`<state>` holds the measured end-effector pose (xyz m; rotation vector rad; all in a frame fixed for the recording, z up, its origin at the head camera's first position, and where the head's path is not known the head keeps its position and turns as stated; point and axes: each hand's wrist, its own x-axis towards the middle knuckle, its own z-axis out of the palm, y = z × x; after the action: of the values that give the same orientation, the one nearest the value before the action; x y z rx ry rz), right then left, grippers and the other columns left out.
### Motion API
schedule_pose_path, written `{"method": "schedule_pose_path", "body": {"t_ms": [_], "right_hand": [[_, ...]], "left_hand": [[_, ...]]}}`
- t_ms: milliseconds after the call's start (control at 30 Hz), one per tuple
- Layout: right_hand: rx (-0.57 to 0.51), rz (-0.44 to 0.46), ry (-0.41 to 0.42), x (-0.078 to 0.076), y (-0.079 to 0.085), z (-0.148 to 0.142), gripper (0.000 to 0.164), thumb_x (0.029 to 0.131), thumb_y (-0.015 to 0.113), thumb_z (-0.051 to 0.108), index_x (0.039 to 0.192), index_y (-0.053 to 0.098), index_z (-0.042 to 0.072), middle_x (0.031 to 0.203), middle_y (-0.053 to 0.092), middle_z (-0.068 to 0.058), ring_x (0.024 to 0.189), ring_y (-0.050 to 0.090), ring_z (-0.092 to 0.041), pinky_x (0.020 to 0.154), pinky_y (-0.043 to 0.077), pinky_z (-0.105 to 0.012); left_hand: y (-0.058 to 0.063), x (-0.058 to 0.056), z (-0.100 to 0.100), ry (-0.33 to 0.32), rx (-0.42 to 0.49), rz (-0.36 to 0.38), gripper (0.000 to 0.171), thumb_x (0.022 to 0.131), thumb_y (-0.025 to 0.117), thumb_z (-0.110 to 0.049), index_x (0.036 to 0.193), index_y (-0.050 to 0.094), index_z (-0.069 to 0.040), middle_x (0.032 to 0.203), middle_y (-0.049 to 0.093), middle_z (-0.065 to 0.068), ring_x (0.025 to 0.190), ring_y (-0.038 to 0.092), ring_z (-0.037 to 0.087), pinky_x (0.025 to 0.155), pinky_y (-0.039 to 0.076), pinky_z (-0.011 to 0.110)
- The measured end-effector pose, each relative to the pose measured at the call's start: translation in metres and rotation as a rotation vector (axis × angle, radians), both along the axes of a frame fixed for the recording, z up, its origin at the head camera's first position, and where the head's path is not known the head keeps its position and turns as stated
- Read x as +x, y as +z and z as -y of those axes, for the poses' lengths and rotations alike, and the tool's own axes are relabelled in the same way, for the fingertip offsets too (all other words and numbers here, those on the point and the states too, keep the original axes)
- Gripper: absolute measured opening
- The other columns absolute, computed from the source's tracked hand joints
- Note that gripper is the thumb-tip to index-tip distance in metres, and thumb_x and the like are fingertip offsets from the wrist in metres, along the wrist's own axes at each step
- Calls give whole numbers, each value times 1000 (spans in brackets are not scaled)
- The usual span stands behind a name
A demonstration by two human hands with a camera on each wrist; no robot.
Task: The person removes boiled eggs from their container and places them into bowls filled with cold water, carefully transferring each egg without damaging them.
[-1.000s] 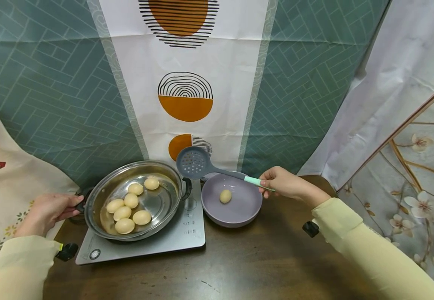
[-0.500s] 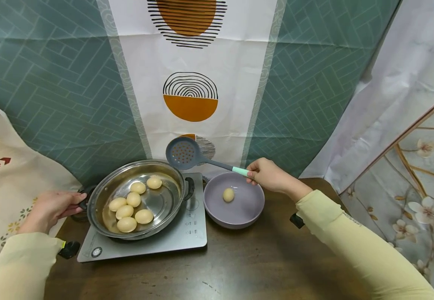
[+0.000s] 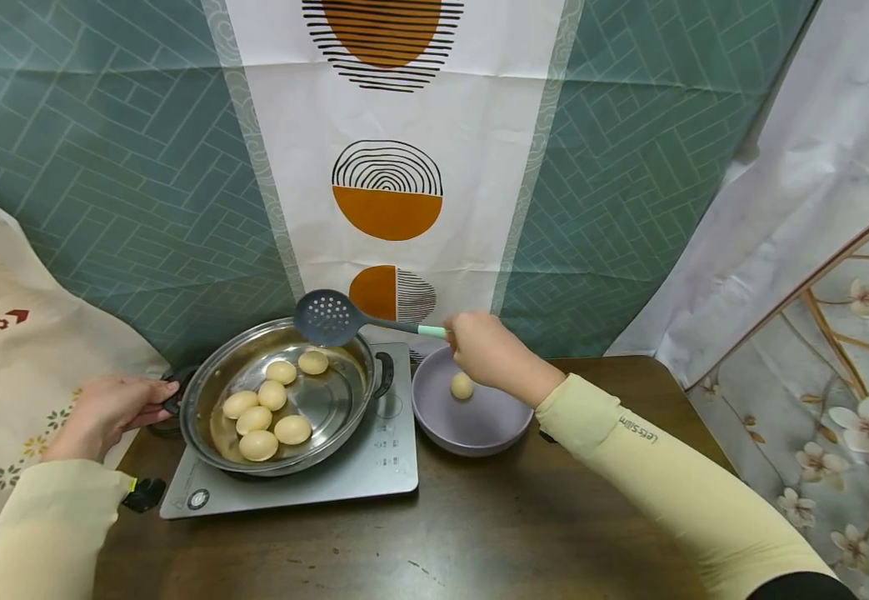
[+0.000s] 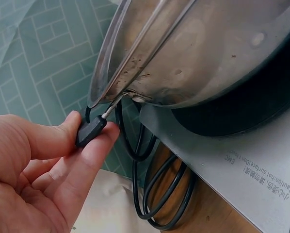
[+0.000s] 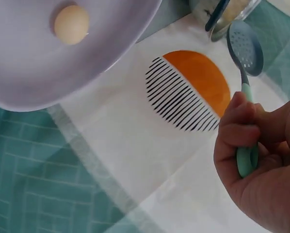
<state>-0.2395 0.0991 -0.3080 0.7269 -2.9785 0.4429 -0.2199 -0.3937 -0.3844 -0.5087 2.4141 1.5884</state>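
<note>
My left hand (image 3: 107, 412) pinches the black side handle (image 4: 90, 130) of a wide steel pan (image 3: 344, 417), thumb above and fingers below. Several pale eggs (image 3: 257, 445) lie inside the pan, grouped mostly toward its left and front. With curled fingers my right hand (image 3: 490, 350) grips the mint-green handle (image 5: 247, 160) of a slotted skimmer (image 3: 329, 317). The skimmer's grey perforated head hangs over the pan's back right rim and carries nothing. Below the right hand stands a lavender bowl (image 3: 434, 417) with one egg (image 3: 461, 386) in it; the hand hides part of its far rim.
The pan sits on a flat silver induction cooker (image 3: 397, 475) on a dark wooden table (image 3: 479, 525). A black cable (image 4: 179, 194) loops beside the cooker's left side. A patterned cloth (image 3: 397, 108) hangs close behind the pan and bowl.
My right hand has moved left with the skimmer, from beside the bowl to above it, bringing the skimmer's head over the pan's rim. The left hand keeps its hold on the pan handle.
</note>
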Motion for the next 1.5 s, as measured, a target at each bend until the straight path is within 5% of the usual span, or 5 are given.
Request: {"method": "schedule_pose_path", "body": {"t_ms": [500,667,1000,1200,1500], "right_hand": [[344,-254,72,-2,-9,32,11,83,56,1,90,61,8,79,59,-4,73,59,-17,57,53,-27],[365,-378,106,-5,-11,39,11,84,60,2,94,64,5,82,63,-6,77,62,-19,64,57,-30],[343,-542,102,-1,-18,54,14,85,54,-1,82,66,7,73,62,-4,67,61,-19,53,56,-31],[390,-457,126,2,-22,56,15,82,59,0,76,67,11,72,63,-2,67,62,-17,55,55,-30],[305,-155,120,6,-18,53,6,83,59,10,79,64,10,68,58,-1,59,55,-15,49,49,-29]], "left_hand": [[2,1,-4,-3,23,-11,17,87,67,-22,71,69,-25,69,67,-12,63,68,6,65,60,26],[4,2,-5,-10,31,-13,19,87,67,-21,69,69,-26,69,68,-11,62,68,6,64,59,25],[2,-1,-2,-14,17,-27,18,87,66,-21,70,68,-27,69,68,-12,63,68,6,66,60,26],[1,0,-3,-7,3,-15,13,88,66,-23,75,69,-23,70,68,-12,65,68,6,67,60,26],[3,0,-2,-1,-4,-5,12,87,67,-24,75,70,-24,71,67,-14,66,69,6,67,60,26]]}}
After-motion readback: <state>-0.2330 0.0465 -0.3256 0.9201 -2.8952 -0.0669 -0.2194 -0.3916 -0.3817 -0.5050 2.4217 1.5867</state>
